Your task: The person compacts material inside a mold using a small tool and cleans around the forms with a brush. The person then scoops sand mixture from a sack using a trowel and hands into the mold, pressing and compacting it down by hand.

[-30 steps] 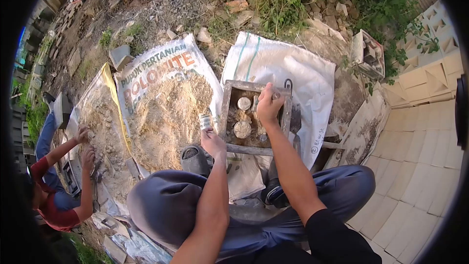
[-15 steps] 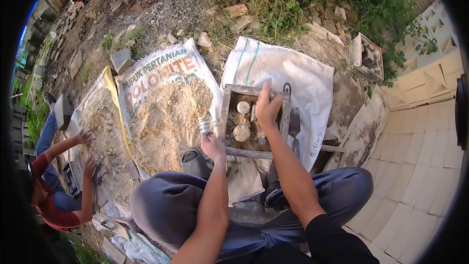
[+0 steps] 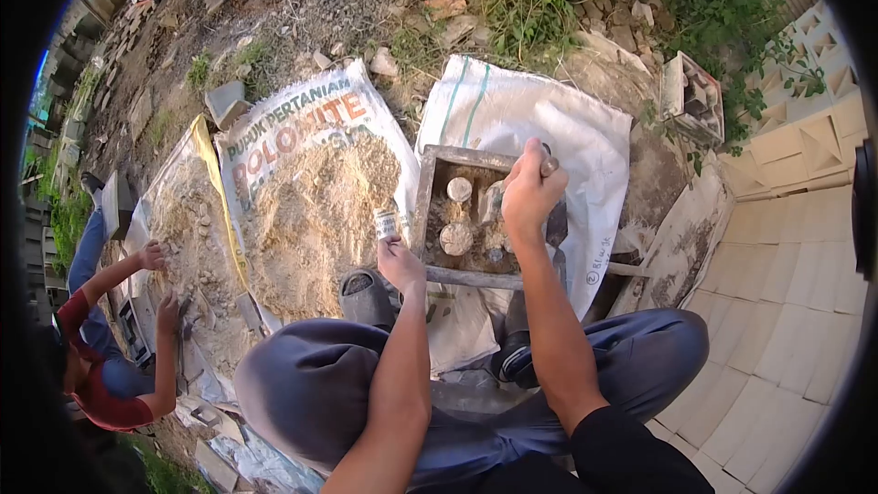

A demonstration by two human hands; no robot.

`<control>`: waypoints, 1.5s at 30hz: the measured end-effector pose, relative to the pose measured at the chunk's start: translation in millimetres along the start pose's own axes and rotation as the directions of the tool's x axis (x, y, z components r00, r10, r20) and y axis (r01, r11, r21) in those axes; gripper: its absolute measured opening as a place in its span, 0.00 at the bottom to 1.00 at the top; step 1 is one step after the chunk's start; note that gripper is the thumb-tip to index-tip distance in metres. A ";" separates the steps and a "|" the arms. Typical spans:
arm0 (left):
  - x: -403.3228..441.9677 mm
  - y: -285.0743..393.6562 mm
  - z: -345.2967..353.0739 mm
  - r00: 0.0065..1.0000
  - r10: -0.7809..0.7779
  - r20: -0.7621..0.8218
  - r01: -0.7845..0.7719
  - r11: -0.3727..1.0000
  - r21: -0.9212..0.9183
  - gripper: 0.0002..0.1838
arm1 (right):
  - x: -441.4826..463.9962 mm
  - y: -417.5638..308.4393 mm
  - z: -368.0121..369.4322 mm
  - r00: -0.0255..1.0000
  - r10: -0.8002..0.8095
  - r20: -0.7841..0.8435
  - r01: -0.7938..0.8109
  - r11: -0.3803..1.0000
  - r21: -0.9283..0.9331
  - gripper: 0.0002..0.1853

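My left hand (image 3: 401, 265) pinches a small can with a printed label (image 3: 388, 225), just left of a square frame. Round pale pieces (image 3: 456, 240) stand inside the wooden-looking frame (image 3: 423, 210), which rests over a white sack. My right hand (image 3: 532, 192) is closed in a fist over the frame's right side, around a handle (image 3: 549, 166) whose end shows beside the fingers. The rest of the tool is hidden by the hand.
Crumbly tan material (image 3: 320, 220) lies on a printed sack (image 3: 283, 123). At the left a co-worker in a red shirt (image 3: 108, 398) reaches toward another pile. Pale blocks (image 3: 768, 284) are stacked at the right; a block mould (image 3: 690, 99) lies behind. My sandalled feet are below the frame.
My right hand has moved right from the frame's interior toward its right edge. My left hand still holds the can in nearly the same place.
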State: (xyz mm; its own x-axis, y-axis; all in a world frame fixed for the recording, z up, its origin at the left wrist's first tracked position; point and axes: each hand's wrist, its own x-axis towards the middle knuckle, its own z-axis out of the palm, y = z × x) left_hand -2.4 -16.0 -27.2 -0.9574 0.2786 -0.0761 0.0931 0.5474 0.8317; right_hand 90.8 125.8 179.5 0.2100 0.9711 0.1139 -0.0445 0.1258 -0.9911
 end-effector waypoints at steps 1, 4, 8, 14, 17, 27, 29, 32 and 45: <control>-1.9 8.0 -3.8 1.000 0.020 -0.017 -0.019 1.000 0.016 0.12 | -3.4 -5.3 0.3 1.000 0.016 -0.002 -0.016 0.999 0.035 0.26; -0.9 8.8 -3.4 1.000 -0.027 0.010 0.028 0.999 -0.018 0.11 | -22.8 107.0 -14.1 0.951 -0.242 0.193 0.267 0.957 -0.114 0.25; 1.8 -2.6 2.8 1.000 0.026 -0.016 -0.025 0.999 0.044 0.12 | -10.5 86.9 -5.8 0.970 -0.111 0.215 0.151 0.972 -0.180 0.25; 2.5 0.2 1.0 0.999 0.032 -0.024 -0.032 0.999 0.005 0.12 | -0.8 44.7 -18.2 0.866 0.004 0.500 -0.077 0.989 0.125 0.27; 1.3 3.4 0.5 0.998 -0.055 0.022 0.055 0.998 -0.001 0.12 | 0.9 80.9 -11.7 0.866 0.114 0.487 -0.149 0.988 0.033 0.26; 0.1 0.9 1.7 1.000 -0.029 0.007 0.030 0.999 -0.029 0.10 | -10.0 49.1 -24.7 0.978 0.089 0.186 -0.141 0.946 0.291 0.30; -0.9 5.9 -3.1 0.998 -0.052 0.019 0.052 0.999 -0.012 0.10 | -5.0 15.8 -19.8 0.891 0.037 0.453 -0.148 0.966 0.213 0.35; -1.5 1.4 0.1 0.998 -0.054 0.013 0.054 0.998 -0.031 0.10 | -5.4 30.6 -15.5 0.794 0.036 0.607 -0.186 0.965 0.186 0.34; -3.0 12.6 -6.8 0.996 -0.091 0.019 0.092 0.996 -0.022 0.10 | -23.4 63.1 -5.9 0.789 -0.087 0.609 0.058 0.996 0.067 0.32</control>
State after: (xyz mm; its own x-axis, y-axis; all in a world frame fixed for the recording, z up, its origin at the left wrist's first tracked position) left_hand -0.2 -15.3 -12.8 -0.9564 0.2428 -0.1622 -0.0008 0.5535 0.8329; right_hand 88.9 109.8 113.8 -0.4252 0.8785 0.2179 -0.0973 0.1950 -0.9760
